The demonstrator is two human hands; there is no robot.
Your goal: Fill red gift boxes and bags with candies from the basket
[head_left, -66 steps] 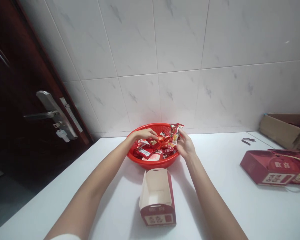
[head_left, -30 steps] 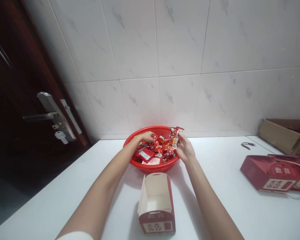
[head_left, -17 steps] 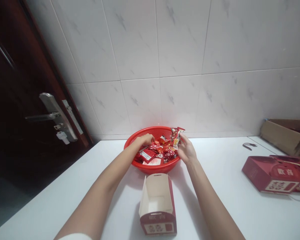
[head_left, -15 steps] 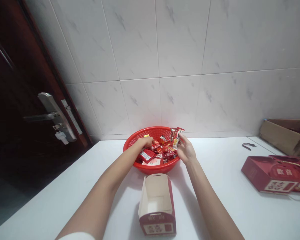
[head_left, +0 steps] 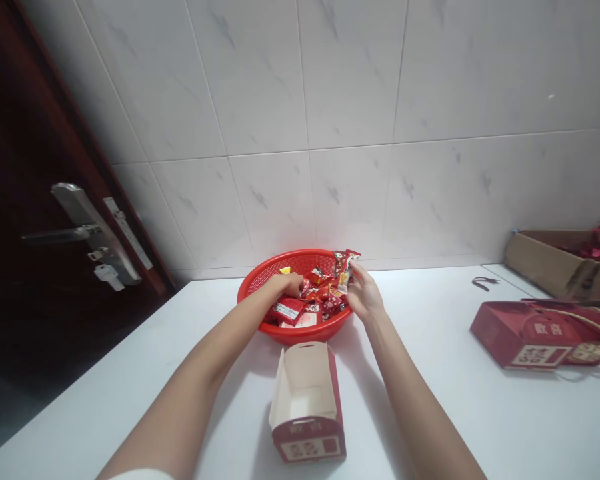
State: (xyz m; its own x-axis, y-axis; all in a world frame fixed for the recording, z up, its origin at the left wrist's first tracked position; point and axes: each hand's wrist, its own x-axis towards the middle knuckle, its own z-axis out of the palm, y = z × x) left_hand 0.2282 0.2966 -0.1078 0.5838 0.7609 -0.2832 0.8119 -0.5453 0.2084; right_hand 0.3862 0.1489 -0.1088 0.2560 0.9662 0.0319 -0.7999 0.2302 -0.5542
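Observation:
A red plastic basket [head_left: 253, 288] stands near the wall, filled with several wrapped candies [head_left: 325, 292] in mostly red packets. My left hand [head_left: 293, 285] reaches inside it, its fingers closed among the candies; what they grip is partly hidden. At the basket's right rim, my right hand [head_left: 365, 291] is closed on snack packets [head_left: 344, 268] with red, brown and white wrapping, held upright. Between my forearms, in front of the basket, sits an open dark red gift box [head_left: 307, 427]. Its pale inside shows no contents.
To the right lies a closed red gift box [head_left: 535, 337] with a rope handle. Behind it, a cardboard box [head_left: 540, 267] holds dark red items. A small dark cord [head_left: 484, 283] lies on the white table [head_left: 420, 333]. A brown door [head_left: 45, 153] stands at the left.
The whole view has shifted slightly, with everything appearing further left. My right hand still holds the packets at the rim, and my left hand stays in the basket.

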